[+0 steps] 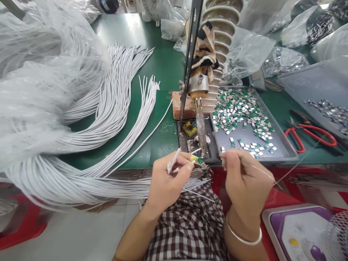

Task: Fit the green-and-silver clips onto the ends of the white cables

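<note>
Pinched in my left hand (170,181) are white cable ends, with a small green circuit board (200,161) just past its fingertips, below the soldering iron (200,127). My right hand (241,177) is closed at the front edge of the metal tray (292,154), its fingertips together on a thin wire (262,170). Many small green and silver boards (239,108) lie in that tray. Long white cables (108,185) pass under my left hand, and their ends with boards hang over my lap.
Bundles of white cables (114,112) and plastic bags (35,90) cover the left side. A brick (179,105) and a ribbed hose (221,32) stand behind the iron. Red-handled scissors (312,130) lie right of the tray; a fan (304,232) is at lower right.
</note>
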